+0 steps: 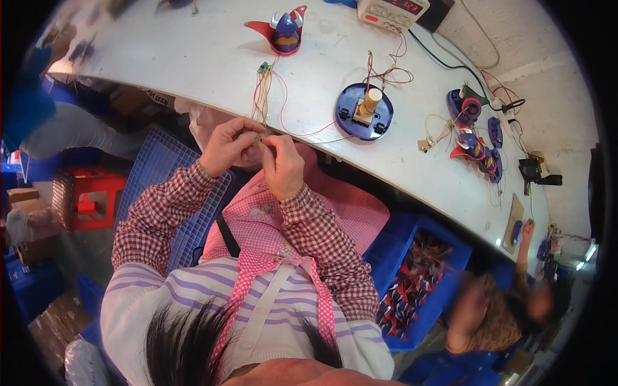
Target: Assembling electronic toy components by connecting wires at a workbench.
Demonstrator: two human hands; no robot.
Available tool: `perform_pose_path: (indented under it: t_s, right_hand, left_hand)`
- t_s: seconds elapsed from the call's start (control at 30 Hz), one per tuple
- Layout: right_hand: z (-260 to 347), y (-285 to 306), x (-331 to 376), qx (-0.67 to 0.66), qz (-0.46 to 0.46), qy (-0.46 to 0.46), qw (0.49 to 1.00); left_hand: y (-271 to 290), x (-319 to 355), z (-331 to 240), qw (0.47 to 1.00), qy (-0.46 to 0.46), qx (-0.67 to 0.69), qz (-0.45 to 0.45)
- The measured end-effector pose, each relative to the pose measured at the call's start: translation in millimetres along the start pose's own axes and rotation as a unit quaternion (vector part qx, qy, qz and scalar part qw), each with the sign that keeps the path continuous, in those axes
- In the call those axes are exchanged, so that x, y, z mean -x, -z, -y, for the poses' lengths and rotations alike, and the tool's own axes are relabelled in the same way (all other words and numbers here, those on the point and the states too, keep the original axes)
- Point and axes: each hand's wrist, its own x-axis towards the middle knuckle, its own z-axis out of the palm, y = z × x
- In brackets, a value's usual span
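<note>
My left hand (228, 145) and my right hand (282, 162) meet at the near edge of the white table (193, 58), both pinching a small part between the fingertips. A bundle of thin red and yellow wires (264, 96) runs up from that part to a small green circuit board (264, 67). A red and blue horned toy shell (285, 30) stands beyond the board. To the right lies a round blue toy base (364, 112) with a cream cylinder upright in it and wires attached.
A power supply with a red display (394, 9) sits at the far edge. More blue and red toy parts (473, 128) lie to the right. A blue bin (415, 283) holds several red and blue pieces. Another person (502, 309) sits at the right. A blue mesh tray (167, 193) leans at the left.
</note>
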Motion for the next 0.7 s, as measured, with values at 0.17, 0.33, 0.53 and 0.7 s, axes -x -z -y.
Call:
perform_pose_path:
  t_s: [0.17, 0.33, 0.53, 0.7]
  right_hand:
    - [0.0, 5.3, 21.9, -0.057, 0.052, -0.175, 0.982]
    - [2.0, 0.7, 12.0, -0.099, 0.031, -0.218, 0.970]
    - [10.0, 3.4, -8.3, -0.027, -0.014, -0.017, 0.999]
    - [6.0, 0.3, -12.5, -0.001, -0.005, 0.020, 1.000]
  left_hand:
    - [2.3, 0.6, -19.9, 0.999, 0.036, 0.037, -0.015]
    - [6.1, -0.7, -18.6, 0.997, 0.052, 0.049, -0.002]
    - [4.6, -1.7, -6.0, 1.000, 0.001, 0.014, 0.026]
    - [4.2, -2.4, -5.6, 0.999, -0.022, -0.033, 0.020]
